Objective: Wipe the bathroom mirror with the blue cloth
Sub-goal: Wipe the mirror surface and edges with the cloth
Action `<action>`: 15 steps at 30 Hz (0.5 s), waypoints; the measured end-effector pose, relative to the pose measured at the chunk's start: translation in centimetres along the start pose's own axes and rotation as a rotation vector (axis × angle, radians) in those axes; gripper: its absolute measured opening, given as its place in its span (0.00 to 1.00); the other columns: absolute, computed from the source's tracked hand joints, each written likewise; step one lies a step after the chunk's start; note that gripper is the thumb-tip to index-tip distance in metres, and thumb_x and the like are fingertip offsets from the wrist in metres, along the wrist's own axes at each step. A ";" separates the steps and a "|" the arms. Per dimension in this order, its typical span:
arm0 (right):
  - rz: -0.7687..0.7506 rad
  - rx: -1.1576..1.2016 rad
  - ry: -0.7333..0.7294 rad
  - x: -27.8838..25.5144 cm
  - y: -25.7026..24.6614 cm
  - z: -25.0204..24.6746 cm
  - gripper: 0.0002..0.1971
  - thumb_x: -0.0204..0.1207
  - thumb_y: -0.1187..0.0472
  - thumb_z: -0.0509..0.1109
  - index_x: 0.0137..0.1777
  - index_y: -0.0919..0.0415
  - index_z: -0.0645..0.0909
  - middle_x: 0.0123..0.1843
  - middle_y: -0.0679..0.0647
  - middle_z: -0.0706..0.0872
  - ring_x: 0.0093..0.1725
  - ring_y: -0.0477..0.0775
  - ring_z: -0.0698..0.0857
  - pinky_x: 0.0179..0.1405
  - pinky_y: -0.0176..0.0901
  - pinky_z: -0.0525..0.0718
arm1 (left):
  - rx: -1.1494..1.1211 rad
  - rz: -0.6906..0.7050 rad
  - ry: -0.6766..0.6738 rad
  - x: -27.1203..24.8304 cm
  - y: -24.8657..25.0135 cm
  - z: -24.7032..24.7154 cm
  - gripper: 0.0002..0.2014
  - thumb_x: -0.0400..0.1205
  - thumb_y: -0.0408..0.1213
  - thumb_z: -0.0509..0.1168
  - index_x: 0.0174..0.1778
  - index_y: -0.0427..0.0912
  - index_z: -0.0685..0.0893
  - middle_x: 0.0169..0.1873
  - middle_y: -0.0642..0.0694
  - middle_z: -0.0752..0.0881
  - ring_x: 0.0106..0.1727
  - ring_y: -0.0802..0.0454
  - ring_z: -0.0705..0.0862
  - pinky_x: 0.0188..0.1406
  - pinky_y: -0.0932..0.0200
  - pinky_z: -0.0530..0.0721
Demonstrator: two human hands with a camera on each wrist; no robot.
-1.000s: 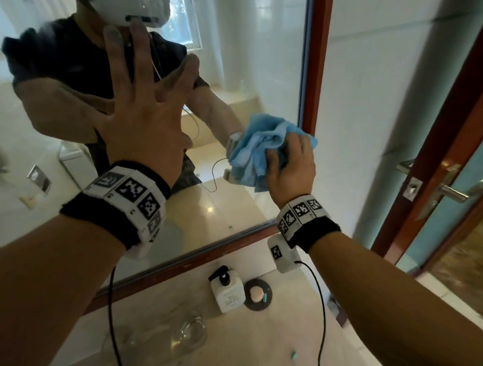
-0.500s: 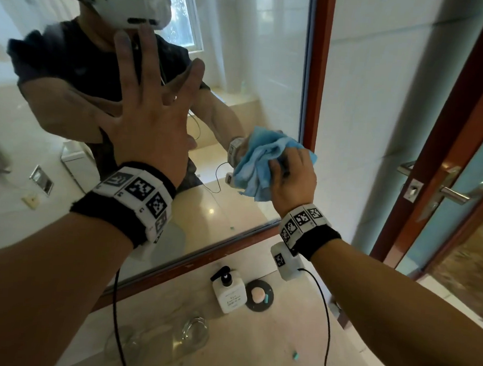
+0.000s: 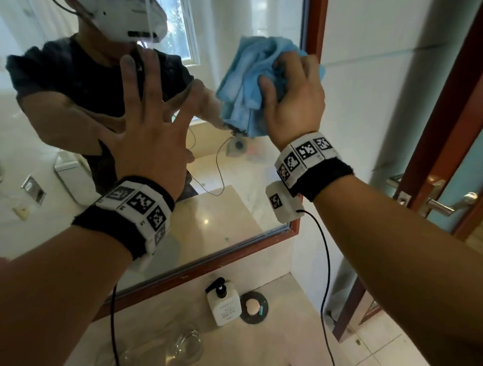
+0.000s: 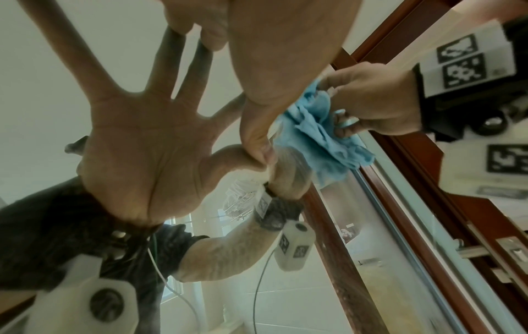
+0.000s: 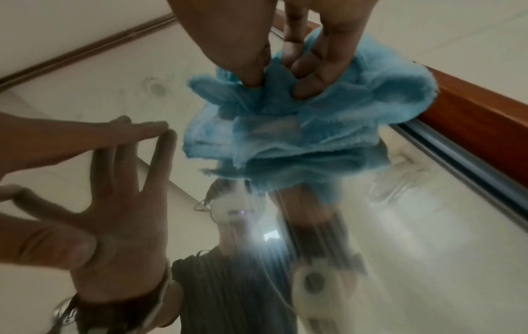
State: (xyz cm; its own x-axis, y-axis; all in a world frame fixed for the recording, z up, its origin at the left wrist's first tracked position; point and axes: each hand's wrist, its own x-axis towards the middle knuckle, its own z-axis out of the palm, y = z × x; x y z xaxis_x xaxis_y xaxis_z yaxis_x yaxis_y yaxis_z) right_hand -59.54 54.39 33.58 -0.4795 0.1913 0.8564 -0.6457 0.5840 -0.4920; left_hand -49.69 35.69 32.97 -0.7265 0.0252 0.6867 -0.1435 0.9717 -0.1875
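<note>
The mirror (image 3: 234,188) has a red-brown wooden frame (image 3: 315,23). My right hand (image 3: 293,95) grips a bunched blue cloth (image 3: 249,78) and presses it on the glass near the frame's right side. In the right wrist view its fingers (image 5: 308,74) dig into the cloth (image 5: 285,126), which is blurred. My left hand (image 3: 150,132) lies flat on the glass to the left, fingers spread and straight, holding nothing. The left wrist view shows its thumb (image 4: 257,135) on the glass, with the cloth (image 4: 323,140) and right hand (image 4: 377,101) beyond.
Below the mirror a beige counter (image 3: 266,354) carries a white pump bottle (image 3: 224,303), a dark round dish (image 3: 260,318) and clear glasses (image 3: 185,346). A tiled wall and a wood-framed door with a metal handle (image 3: 442,206) stand to the right. Cables hang from both wrists.
My right hand has carried the cloth upward along the mirror's right side. The left hand stays flat on the glass in much the same place.
</note>
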 end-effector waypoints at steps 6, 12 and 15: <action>0.073 -0.052 -0.078 -5.2 2.6 0.6 0.13 0.78 0.57 0.68 0.59 0.62 0.80 0.58 0.58 0.79 0.49 0.56 0.82 0.40 0.40 0.74 | 0.010 -0.003 -0.002 -0.4 -0.1 0.2 0.53 0.68 0.53 0.77 0.83 0.66 0.49 0.85 0.38 0.40 0.85 0.32 0.40 0.62 0.11 0.61; 0.218 -0.042 -0.127 -11.7 5.4 1.5 0.12 0.78 0.59 0.69 0.59 0.60 0.78 0.59 0.55 0.79 0.47 0.48 0.78 0.43 0.38 0.74 | -0.001 -0.009 0.013 -0.6 -0.1 0.5 0.52 0.69 0.52 0.77 0.83 0.67 0.50 0.86 0.39 0.41 0.85 0.33 0.41 0.63 0.12 0.63; 0.287 -0.036 -0.158 -13.7 6.3 1.8 0.13 0.79 0.57 0.69 0.60 0.60 0.77 0.59 0.54 0.79 0.48 0.46 0.77 0.45 0.37 0.74 | 0.000 0.007 0.021 -0.6 -0.2 0.8 0.51 0.70 0.52 0.76 0.83 0.67 0.49 0.85 0.38 0.40 0.85 0.32 0.41 0.67 0.15 0.60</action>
State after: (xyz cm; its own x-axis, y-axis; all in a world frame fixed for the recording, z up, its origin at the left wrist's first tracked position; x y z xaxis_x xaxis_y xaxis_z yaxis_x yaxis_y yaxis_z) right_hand -58.14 54.05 18.45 -0.7273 0.2291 0.6470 -0.4502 0.5522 -0.7017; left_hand -49.76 35.26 32.04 -0.7132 0.0369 0.7000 -0.1387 0.9714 -0.1925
